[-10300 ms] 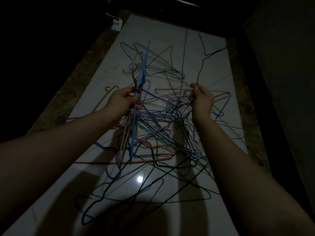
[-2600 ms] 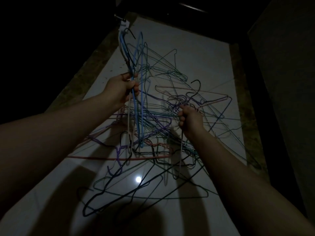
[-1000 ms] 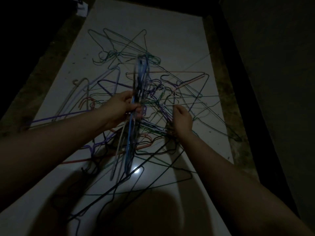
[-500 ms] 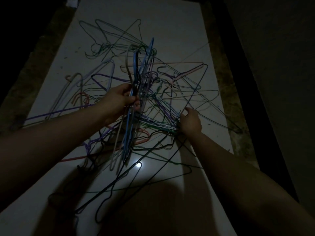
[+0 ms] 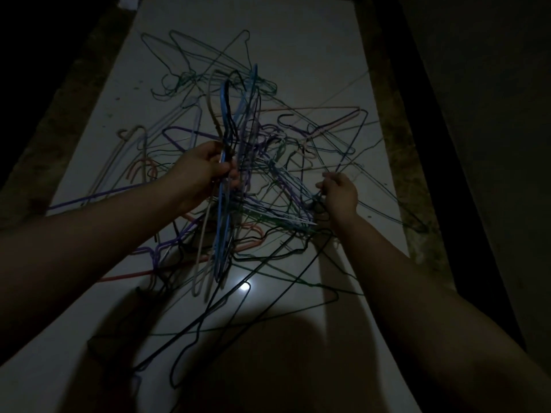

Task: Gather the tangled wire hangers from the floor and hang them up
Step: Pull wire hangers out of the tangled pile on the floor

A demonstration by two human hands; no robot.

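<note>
Head view: the scene is dim. The left hand (image 5: 202, 174) is clenched around an upright bundle of thin blue, white and dark wire hangers (image 5: 222, 228), gripping it near the middle, so the bundle stands above the floor with its lower ends hanging free. The right hand (image 5: 340, 195) has its fingers curled, pinching thin dark wires at the right edge of the tangled heap of green, purple, pink and black wire hangers (image 5: 283, 174). That heap sprawls across the glossy white floor tile (image 5: 298, 40) between and beyond the 2 hands. A small bright light reflection (image 5: 244, 286) shines on the tile below the bundle.
</note>
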